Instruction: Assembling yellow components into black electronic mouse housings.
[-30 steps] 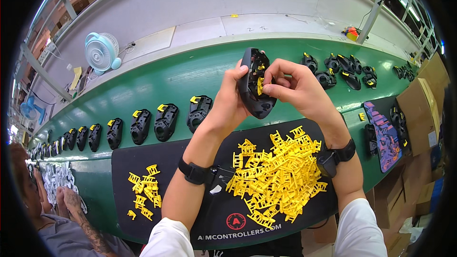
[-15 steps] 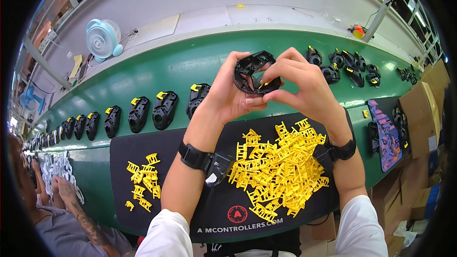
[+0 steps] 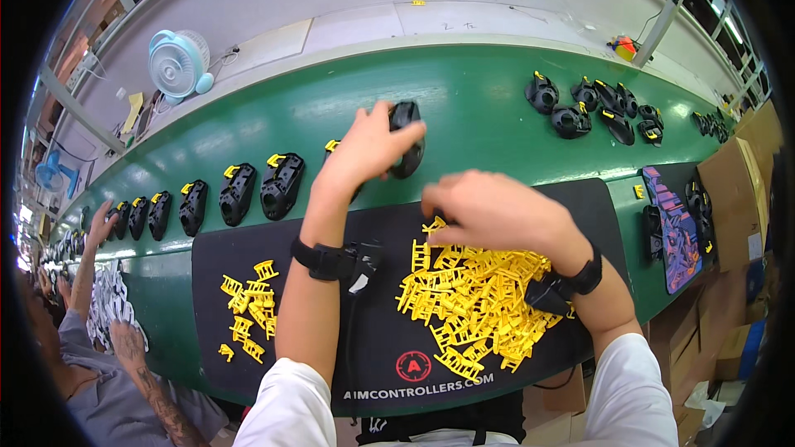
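My left hand (image 3: 374, 142) grips a black mouse-shaped plastic shell (image 3: 407, 142), held on edge above the green bench. My right hand (image 3: 489, 211) is blurred, its fingers bent down at the upper left edge of a large pile of small yellow ladder-shaped plastic parts (image 3: 480, 306). Whether a part is between those fingertips I cannot tell. Under the pile lies a black mat (image 3: 373, 364). A smaller group of the same yellow parts (image 3: 248, 306) lies on the mat's left side. Partly hidden behind my left forearm is another black shell with a yellow part.
A row of black shells (image 3: 238, 194) with yellow pieces runs left along the green bench (image 3: 480, 99). More shells (image 3: 571, 120) stand at the right, near a patterned board (image 3: 672, 232) and cardboard boxes (image 3: 733, 199). A co-worker (image 3: 99, 389) sits at left; a fan (image 3: 178, 66) stands behind.
The black shell has turned over and moved slightly left and down in my left hand. My right hand has left it and come down to the yellow pile. The co-worker's arm has reached forward.
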`<state>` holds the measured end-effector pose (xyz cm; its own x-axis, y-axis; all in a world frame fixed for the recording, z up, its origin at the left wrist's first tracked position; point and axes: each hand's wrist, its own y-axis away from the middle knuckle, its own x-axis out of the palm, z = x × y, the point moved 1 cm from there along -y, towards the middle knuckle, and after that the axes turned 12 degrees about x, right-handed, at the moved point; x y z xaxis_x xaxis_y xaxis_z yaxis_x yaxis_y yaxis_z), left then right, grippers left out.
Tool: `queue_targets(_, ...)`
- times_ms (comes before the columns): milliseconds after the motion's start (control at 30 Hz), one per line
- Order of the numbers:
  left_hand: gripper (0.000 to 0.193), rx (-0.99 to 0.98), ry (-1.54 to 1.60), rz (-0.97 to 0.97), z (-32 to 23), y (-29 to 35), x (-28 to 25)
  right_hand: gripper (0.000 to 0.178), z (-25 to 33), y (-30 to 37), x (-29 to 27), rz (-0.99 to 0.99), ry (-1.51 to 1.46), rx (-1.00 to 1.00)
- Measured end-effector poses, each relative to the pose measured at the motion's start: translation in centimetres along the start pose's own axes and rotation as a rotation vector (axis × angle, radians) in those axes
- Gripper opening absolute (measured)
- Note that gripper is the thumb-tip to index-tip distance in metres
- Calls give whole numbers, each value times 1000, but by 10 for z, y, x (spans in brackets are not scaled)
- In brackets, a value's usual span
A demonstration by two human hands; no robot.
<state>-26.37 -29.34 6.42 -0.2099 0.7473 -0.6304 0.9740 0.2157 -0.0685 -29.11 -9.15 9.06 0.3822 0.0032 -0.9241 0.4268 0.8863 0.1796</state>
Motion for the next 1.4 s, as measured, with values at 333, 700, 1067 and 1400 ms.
queue_targets(333, 85, -35, -559, 164, 20, -1, 25, 20, -16, -6, -11, 6, -123, -82)
queue_targets(700, 65, -42, -552, -26, -2, 3, 15, 21, -204, -32, -9, -568, 50, 577)
queue_targets(1067, 65, 48, -393, -104, -1, 2, 17, 23, -148, -23, -38, -314, -480, 498)
queue_targets(1400, 40, 365, 938, -119, 0, -14, 23, 21, -91, -8, -52, 134, -1530, -107)
